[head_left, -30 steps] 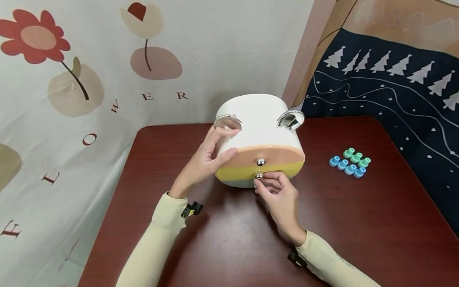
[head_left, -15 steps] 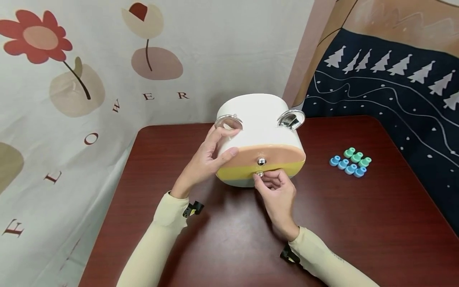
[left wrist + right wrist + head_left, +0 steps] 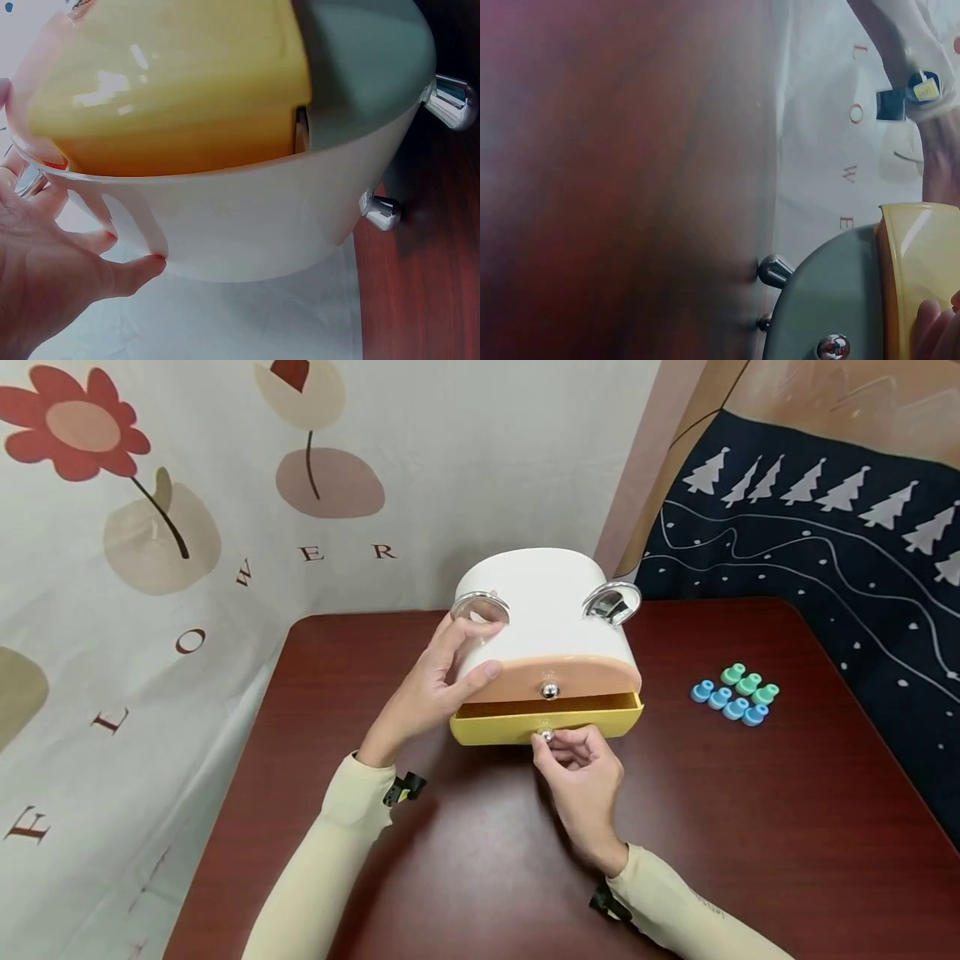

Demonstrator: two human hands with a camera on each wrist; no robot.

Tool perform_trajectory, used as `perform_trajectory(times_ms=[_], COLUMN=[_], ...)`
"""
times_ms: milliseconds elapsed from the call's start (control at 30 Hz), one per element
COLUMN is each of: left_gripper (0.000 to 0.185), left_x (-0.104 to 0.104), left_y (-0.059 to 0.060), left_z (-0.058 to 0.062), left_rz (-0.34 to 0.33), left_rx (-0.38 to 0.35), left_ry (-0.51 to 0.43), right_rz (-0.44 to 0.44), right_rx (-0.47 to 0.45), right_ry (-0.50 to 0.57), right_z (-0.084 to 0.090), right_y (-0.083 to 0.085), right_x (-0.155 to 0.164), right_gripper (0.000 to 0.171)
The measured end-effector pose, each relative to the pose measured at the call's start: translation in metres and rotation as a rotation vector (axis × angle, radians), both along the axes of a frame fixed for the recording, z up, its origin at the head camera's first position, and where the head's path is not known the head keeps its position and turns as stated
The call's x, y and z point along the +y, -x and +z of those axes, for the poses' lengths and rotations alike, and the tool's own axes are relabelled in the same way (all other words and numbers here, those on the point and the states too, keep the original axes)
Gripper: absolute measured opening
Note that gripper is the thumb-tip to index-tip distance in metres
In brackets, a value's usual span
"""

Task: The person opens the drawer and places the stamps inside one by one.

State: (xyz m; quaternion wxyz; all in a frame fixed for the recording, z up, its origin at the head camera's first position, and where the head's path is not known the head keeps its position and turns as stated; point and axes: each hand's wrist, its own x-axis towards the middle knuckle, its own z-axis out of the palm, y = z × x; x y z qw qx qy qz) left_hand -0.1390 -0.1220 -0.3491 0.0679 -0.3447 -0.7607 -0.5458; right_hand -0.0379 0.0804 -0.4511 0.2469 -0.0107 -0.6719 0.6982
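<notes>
We find the yellow drawer [image 3: 546,725] drawn partly out of the white drawer box [image 3: 543,602], which stands toward the far middle of the dark red tabletop [image 3: 465,860]. Our right hand [image 3: 581,777] has its grip clamped on the drawer's small silver knob [image 3: 547,737], pinched between thumb and fingertip. Our left hand [image 3: 431,689] rests against the box's left side, thumb on the peach drawer [image 3: 555,677] above and fingers extended beside a chrome ring [image 3: 480,607]; this grip is apart. To the right, well apart from the box, lies a cluster of blue and green caps [image 3: 735,695]. A flower-printed cloth [image 3: 187,527] hangs behind.
</notes>
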Motion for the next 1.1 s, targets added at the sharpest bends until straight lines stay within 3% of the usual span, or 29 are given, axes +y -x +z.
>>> perform_trajectory(times_ms=[200, 667, 1100], left_gripper=[0.044, 0.041, 0.043], left_x=[-0.001, -0.005, -0.003], left_y=[0.006, 0.009, 0.009], left_z=[-0.013, -0.010, -0.013], left_rz=[-0.006, 0.013, 0.017], left_rx=[-0.019, -0.024, -0.039], left_ry=[0.000, 0.011, -0.007], right_rz=[0.000, 0.061, 0.087], right_rx=[0.060, 0.164, 0.154], right_ry=[-0.107, -0.246, -0.273], right_z=[-0.002, -0.004, -0.004], right_y=[-0.018, -0.033, -0.054], right_x=[0.010, 0.019, 0.024], right_gripper=[0.022, 0.024, 0.025])
